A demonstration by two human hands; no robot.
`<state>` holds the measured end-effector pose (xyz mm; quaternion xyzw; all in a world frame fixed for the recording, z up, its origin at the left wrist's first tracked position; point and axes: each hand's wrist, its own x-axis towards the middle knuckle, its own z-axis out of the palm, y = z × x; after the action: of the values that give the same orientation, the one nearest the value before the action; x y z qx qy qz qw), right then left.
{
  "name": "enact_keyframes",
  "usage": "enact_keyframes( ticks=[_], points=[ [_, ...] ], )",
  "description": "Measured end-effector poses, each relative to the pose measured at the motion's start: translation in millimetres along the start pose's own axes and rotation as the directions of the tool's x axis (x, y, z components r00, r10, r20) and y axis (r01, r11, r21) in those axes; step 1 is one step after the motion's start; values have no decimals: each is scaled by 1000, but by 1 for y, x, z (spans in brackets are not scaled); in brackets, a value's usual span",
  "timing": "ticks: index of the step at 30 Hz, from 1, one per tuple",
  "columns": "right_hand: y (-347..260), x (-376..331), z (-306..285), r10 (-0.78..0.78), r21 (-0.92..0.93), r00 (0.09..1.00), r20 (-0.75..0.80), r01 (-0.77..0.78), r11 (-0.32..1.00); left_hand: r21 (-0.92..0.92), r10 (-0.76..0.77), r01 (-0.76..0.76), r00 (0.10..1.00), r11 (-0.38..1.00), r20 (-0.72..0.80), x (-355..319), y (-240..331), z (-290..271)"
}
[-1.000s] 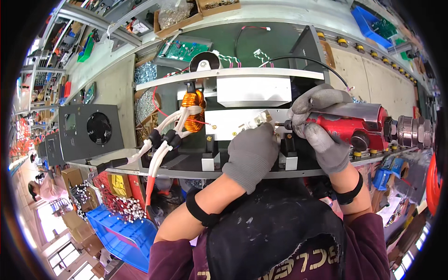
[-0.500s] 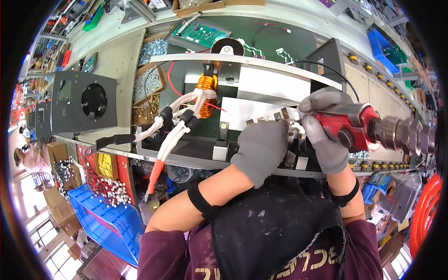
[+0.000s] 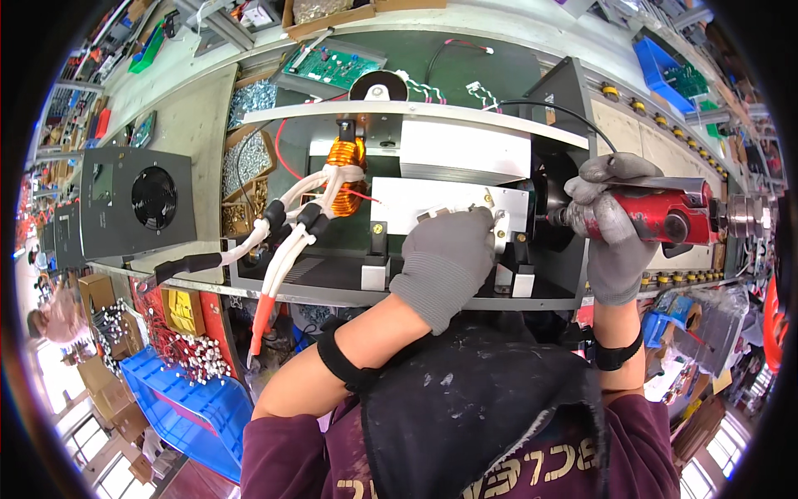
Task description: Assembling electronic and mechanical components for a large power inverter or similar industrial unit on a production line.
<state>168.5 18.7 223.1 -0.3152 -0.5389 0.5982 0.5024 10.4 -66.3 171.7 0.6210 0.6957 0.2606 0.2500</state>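
Note:
Gripped in my gloved right hand (image 3: pixel 619 220) is a red air screwdriver (image 3: pixel 661 214). It lies roughly level, its tip pointing left and standing off from the metal parts near my left hand. My gloved left hand (image 3: pixel 449 256) is curled over a small silver plate (image 3: pixel 500 223) at the right part of a grey metal chassis (image 3: pixel 561 291); its fingertips press there, and what they hold is hidden. Behind that hand lie a flat silver block (image 3: pixel 397 200) and a larger one (image 3: pixel 465 150). An orange wire coil (image 3: pixel 342 200) with thick white cables (image 3: pixel 287 262) sits to the left.
A grey box with a fan (image 3: pixel 137 204) stands at the left. Screw trays (image 3: pixel 249 158) and a green circuit board (image 3: pixel 332 65) lie beyond the chassis. A roller track (image 3: pixel 675 274) runs at the right; a blue crate (image 3: pixel 183 407) is below left.
My right hand has drawn the air screwdriver back to the right, away from the plate, and its tip now shows. My left hand stays at the plate. The whole view has shifted slightly.

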Motion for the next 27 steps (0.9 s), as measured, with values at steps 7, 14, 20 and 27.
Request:
enact_keyframes(
  ticks=[7, 14, 20, 27],
  points=[
    [-13, -7, -10, -41, 43, 992, -122, 46, 998, -43, -66, 69, 995, 997, 77, 0, 6, -12],
    [-30, -30, -78, -330, 39, 921, -205, 345, 938, -169, 174, -101, 844, 980, 508, -3, 37, -42],
    [6, -66, -128, -249, -114, 718, -650, 232, 966, 393, 81, -481, 706, 784, 703, -4, 65, -18],
    [77, -93, -153, 148, 252, 577, -804, 105, 962, 285, 294, -495, 794, 821, 532, 13, 66, -32]
  ],
)
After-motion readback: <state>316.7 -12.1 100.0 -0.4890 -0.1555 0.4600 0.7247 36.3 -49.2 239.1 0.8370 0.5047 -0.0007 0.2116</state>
